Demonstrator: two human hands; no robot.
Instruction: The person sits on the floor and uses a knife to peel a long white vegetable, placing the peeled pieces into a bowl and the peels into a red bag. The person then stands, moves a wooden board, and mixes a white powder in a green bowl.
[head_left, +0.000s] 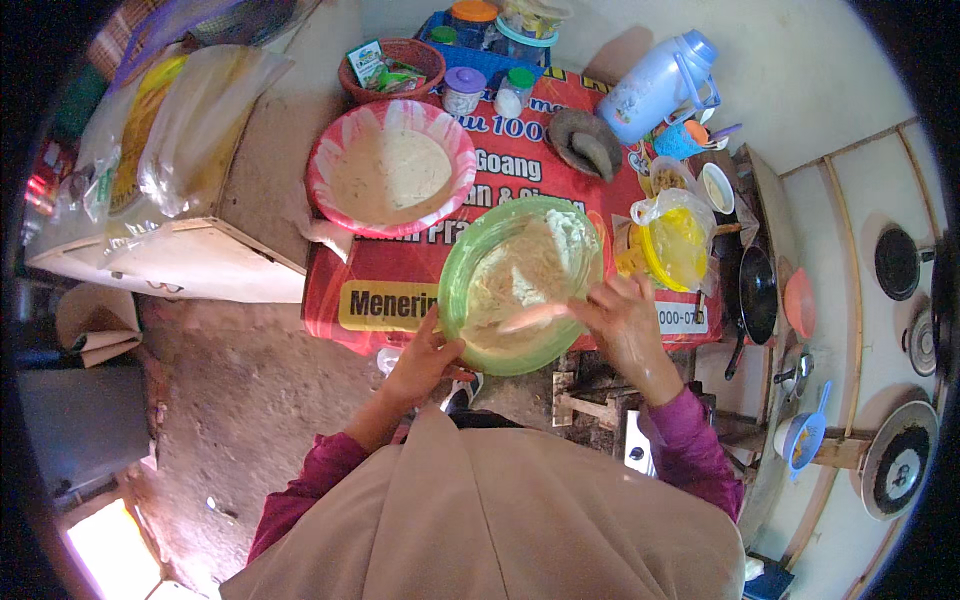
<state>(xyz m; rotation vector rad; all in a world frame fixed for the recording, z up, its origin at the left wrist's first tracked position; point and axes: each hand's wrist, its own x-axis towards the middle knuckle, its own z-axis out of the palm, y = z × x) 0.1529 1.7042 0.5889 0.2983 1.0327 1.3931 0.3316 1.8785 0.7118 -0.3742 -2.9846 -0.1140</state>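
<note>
A green plastic bowl (452, 300) stands at the front edge of the table, tilted a little towards me. In it lies a light brown mixture (510, 262) with patches of white flour (566, 240). My left hand (424, 360) holds the bowl's rim at its lower left, thumb on the rim. My right hand (622, 322) grips a pale pinkish spoon or spatula (532, 318), blurred, whose end is in the mixture. Behind to the left, a pink and white plastic bowl (322, 184) contains a pale, speckled batter (412, 169).
A red printed banner (390, 262) covers the table. On it stand a stone mortar with pestle (577, 142), a blue thermos jug (652, 86), lidded jars (463, 90), a red basket (394, 56) and a yellow tub with a plastic bag (667, 247). Pans (757, 292) hang at the right.
</note>
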